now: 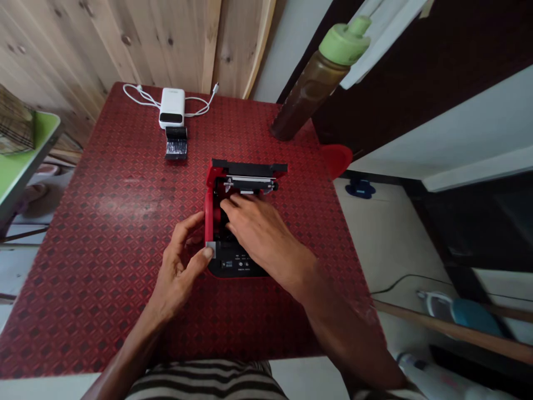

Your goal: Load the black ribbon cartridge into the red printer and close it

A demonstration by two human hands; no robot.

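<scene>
Striped clothing (208, 383); red device (209, 219) lengthwise away, buttons (240, 264) nearward; left grip (179, 269) wide against it, right grip (260, 225) unclear

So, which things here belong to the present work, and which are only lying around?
In use:
open red-and-black machine, likely a printer
left hand at its side
right hand inside

Apparently unused:
white power bank
green-capped bottle
dark roll, role unclear

The machine (209, 219) is red at its side wall and black on its front panel (229, 271), which carries white print. The worktop (125, 211) is deep red, patterned with darker diamonds. The small boxy device (171, 103) is white with a black strip, its cable (215, 88) white too. The bottle (302, 89) is brown, its lid (342, 44) pale green; the garment (204, 380) has dark and off-white stripes.
</scene>
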